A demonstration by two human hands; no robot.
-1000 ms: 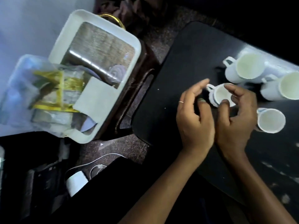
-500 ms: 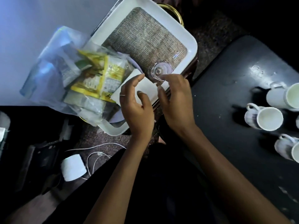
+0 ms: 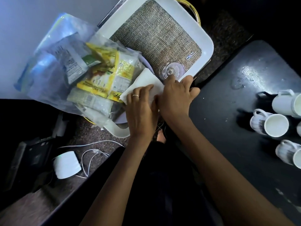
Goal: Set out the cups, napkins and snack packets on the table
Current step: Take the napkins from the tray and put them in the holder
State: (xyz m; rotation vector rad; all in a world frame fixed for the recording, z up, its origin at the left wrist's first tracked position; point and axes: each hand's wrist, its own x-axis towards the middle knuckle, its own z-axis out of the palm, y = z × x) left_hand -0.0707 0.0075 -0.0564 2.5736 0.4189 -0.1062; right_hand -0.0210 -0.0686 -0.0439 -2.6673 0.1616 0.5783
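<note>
Both hands' fingers lie flat on the napkins (image 3: 143, 84) in the tray (image 3: 206, 46), beside a bagged packet heap (image 3: 104, 74); four cups (image 3: 275, 124) on the surface (image 3: 228, 98)

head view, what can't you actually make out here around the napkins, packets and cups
- Napkins: both hands, left and right, cover the stack; count and grip hidden.
- Snack packets: the creased clear bag blurs their labels.
- Cups: the right edge cuts some off; total unclear.
</note>
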